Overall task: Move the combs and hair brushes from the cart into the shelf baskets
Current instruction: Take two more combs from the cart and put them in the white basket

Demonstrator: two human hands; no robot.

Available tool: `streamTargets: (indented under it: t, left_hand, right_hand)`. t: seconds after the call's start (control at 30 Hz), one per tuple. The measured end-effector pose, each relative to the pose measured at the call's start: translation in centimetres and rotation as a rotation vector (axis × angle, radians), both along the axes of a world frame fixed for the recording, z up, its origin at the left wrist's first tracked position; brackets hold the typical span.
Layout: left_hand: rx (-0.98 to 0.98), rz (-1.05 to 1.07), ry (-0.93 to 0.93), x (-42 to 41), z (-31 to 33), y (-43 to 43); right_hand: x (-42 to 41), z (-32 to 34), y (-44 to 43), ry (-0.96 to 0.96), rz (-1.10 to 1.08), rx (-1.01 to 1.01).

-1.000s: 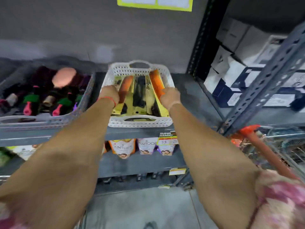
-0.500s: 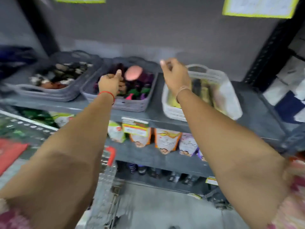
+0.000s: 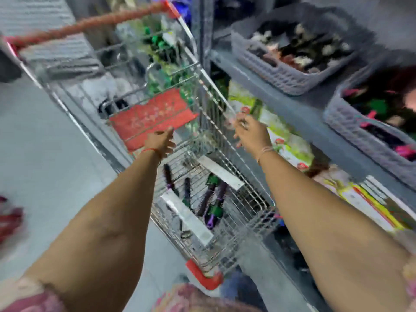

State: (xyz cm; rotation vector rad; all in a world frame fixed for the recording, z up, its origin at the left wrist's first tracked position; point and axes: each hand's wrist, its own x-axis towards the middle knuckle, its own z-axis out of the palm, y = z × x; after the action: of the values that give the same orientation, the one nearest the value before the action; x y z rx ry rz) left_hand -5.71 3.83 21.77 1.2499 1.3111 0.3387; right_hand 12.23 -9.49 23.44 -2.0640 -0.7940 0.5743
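A wire shopping cart (image 3: pixel 221 102) stands left of the shelf. On its floor lie several round hair brushes (image 3: pixel 211 197) with black, purple and green parts. My left hand (image 3: pixel 161 141) hovers over the cart, fingers loosely apart and empty. Above the cart's right rim my right hand (image 3: pixel 251 132) is spread, also holding nothing. On the shelf to the right sit two grey baskets: one (image 3: pixel 286 75) with dark and pale hair items, another (image 3: pixel 360 131) with pink and green brushes.
The cart's red child-seat flap (image 3: pixel 153 118) and red handle (image 3: pixel 90 23) lie ahead. Green and yellow packets (image 3: pixel 290 143) fill the lower shelf beside the cart. The grey shelf edge (image 3: pixel 304 109) runs close to my right arm. Grey floor lies to the left.
My view has swung left and down from the shelf baskets to the cart. Both hands left the baskets and now reach down over the cart, empty.
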Motion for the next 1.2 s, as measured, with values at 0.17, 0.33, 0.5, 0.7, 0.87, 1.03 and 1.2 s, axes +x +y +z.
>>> streamTargets:
  t: [0.17,0.33,0.5,0.7,0.87,1.03,1.2]
  left_hand:
    - [-0.084,0.193,0.117,-2.1,-8.7,0.4]
    - [-0.267,0.384,0.387,-0.6,-17.0,-1.5]
    - [-0.36,0.334,0.733,1.6,-22.4,-6.5]
    - [-0.272,0.273,0.901,2.0,-25.6,-9.3]
    - [-0.217,0.562,0.64,1.8,-23.5,-7.4]
    - [-0.252,0.734,0.049,2.4,-19.6,-3.5]
    - [-0.258,0.553,-0.227,2.7,-15.0,-1.7]
  right_hand:
    - [1.9,-8.5,3.8,0.081,0.278,-0.294]
    - [2.7,-17.5,4.0,0.147,0.507,-0.572]
    - [3.5,-24.2,2.7,-0.109,0.815,-0.845]
    - [4.1,-27.1,0.8,-0.129,0.797,-0.832]
    - [3.8,-24.8,1.1,-0.149,0.427,-0.574]
    - [2.6,-20.8,0.2,-0.159,0.325,-0.391]
    - [0.6,-16.4,0.2,-0.141,0.101,-0.279]
